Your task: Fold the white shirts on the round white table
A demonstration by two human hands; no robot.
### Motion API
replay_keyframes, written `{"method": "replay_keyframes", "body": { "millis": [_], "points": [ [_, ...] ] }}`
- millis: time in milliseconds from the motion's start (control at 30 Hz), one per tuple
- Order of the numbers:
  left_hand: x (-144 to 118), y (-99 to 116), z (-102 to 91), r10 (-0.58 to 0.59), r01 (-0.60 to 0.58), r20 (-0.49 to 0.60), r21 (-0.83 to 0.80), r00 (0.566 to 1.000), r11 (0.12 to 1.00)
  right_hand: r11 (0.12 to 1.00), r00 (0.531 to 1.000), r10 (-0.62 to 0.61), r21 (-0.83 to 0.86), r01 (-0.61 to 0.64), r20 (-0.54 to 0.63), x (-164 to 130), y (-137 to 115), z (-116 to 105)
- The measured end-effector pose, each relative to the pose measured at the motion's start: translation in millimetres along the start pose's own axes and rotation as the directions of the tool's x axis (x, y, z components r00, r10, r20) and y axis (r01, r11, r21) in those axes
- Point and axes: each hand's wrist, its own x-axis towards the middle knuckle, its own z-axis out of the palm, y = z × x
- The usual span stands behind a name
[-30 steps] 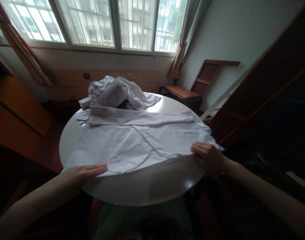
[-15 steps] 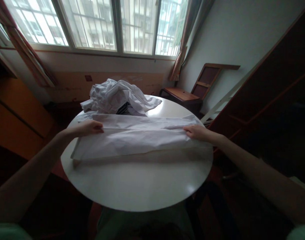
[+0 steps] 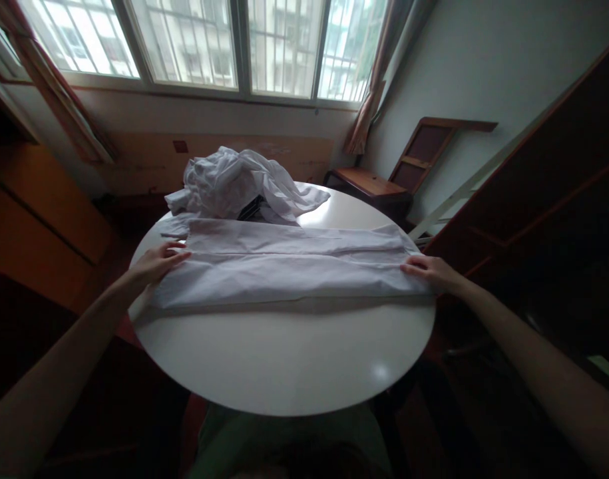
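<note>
Since a second ago the near half of the white garment (image 3: 284, 269) has been folded over, and both hands have slid outward. Pressing evenly along the ends should keep the fold straight (a judgement). My left hand (image 3: 157, 263) and right hand (image 3: 431, 273) lie flat, fingers loosely apart, on its two ends across the round table (image 3: 284, 359)

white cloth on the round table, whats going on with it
A person is handling a white garment on a round white table. It lies folded into a long flat band, with the left hand flat on one end and the right hand on the other. A crumpled heap of white clothes sits behind it.
</note>
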Motion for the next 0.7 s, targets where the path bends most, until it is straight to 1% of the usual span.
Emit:
{"method": "replay_keyframes", "body": {
  "millis": [67,167,267,333,400,533,600,700],
  "points": [
    [-10.5,6.3,5.1,-0.026,0.029,-0.032,0.087,0.999,0.996,0.996,0.996,0.076,0.057,-0.074,-0.044,-3.6,10.0,-0.9],
    [-24.8,17.1,11.8,0.030,0.005,-0.111,0.305,0.993,0.952,0.984,0.976,0.170,0.072,-0.161,-0.139,-7.7,16.3,2.1],
    [-32.7,21.9,15.5,0.072,-0.001,-0.140,0.453,0.987,0.892,0.982,0.962,0.191,0.042,-0.187,-0.193,-10.9,16.4,5.6],
    [-34.0,21.3,16.8,0.060,0.023,-0.143,0.514,0.988,0.857,0.978,0.954,0.207,0.009,-0.210,-0.215,-13.5,16.7,5.7],
    [-33.1,19.3,17.9,0.034,0.052,-0.146,0.547,0.989,0.835,0.972,0.951,0.233,0.004,-0.237,-0.206,-17.1,18.8,3.8],
    [-29.2,13.0,20.0,0.016,0.100,-0.203,0.549,0.979,0.830,0.968,0.962,0.241,0.105,-0.228,-0.131,-26.5,25.6,-0.9],
    [-27.7,9.5,20.4,0.011,0.116,-0.223,0.548,0.975,0.829,0.968,0.961,0.233,0.135,-0.214,-0.149,-29.9,26.1,-0.6],
    [-27.0,6.5,19.6,0.012,0.111,-0.228,0.522,0.974,0.846,0.964,0.939,0.264,0.095,-0.249,-0.219,-30.3,21.4,3.5]
  ]
}}
